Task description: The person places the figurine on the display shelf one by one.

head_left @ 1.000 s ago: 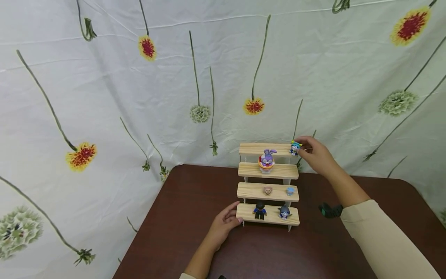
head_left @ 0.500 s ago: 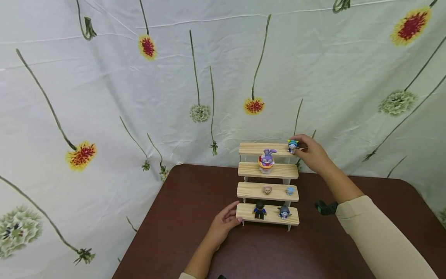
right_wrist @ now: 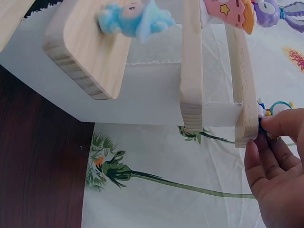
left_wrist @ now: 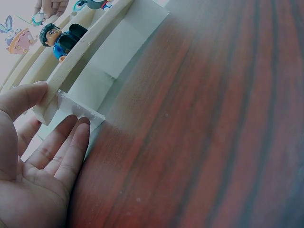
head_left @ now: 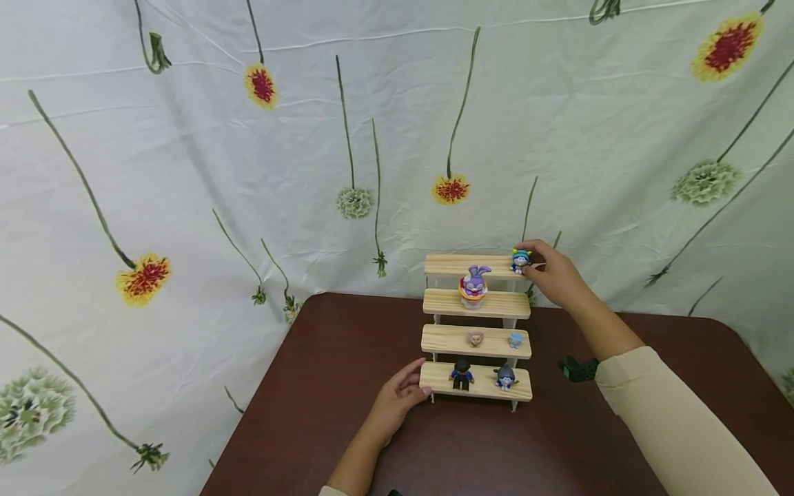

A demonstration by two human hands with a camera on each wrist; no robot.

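A stepped wooden display stand [head_left: 446, 337] carries several small figurines. At the right end of its top board, my right hand [head_left: 558, 275] pinches a figurine in a blue-and-yellow hat [head_left: 520, 259]; in the right wrist view the fingers [right_wrist: 273, 156] partly hide it. My left hand [head_left: 397, 399] holds the left end of the lowest board, thumb on the wood and other fingers by the clear support [left_wrist: 80, 107]. On that board are a black-haired toy figure [head_left: 462, 375] and a dark-helmeted figurine [head_left: 505, 377].
A purple rabbit figurine [head_left: 474, 286] stands on the second board from the top. Below it sit a small pinkish figurine [head_left: 475, 338] and a light blue figurine [right_wrist: 135, 19]. The dark wood table [head_left: 347, 344] meets a flowered cloth [head_left: 279, 172] behind.
My right hand has moved slightly left with the hatted figurine, now over the top board's right end. The left hand stays at the lowest board.
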